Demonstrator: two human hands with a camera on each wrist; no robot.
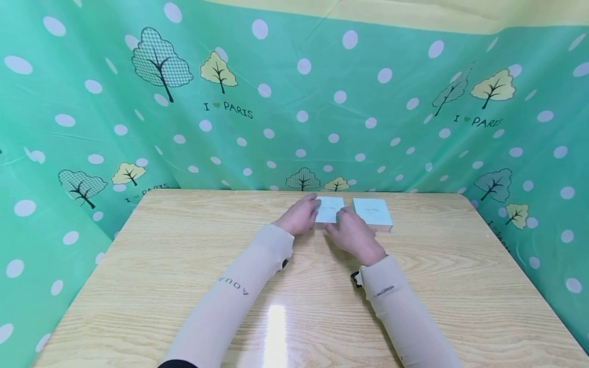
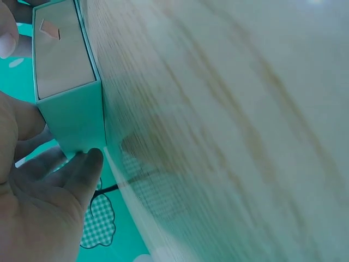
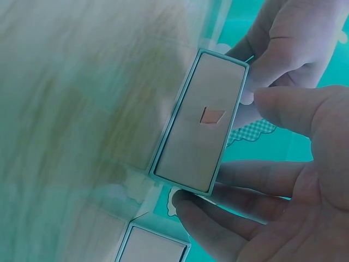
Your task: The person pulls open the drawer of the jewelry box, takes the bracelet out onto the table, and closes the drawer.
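Note:
Two light-blue boxes stand side by side near the table's far edge in the head view, a left box and a right box. Both hands hold the left box between them. My left hand has its fingers along the left side. On the other side, my right hand has fingertips at the right side and its thumb toward the top front edge. The right wrist view shows the left box's drawer front with a small pull tab; the drawer looks closed. Part of the right box appears below it.
A wood-grain table lies under the boxes. Behind it hangs a green dotted cloth printed with trees. The two boxes are separated by a narrow gap. Light glares on the table between the forearms.

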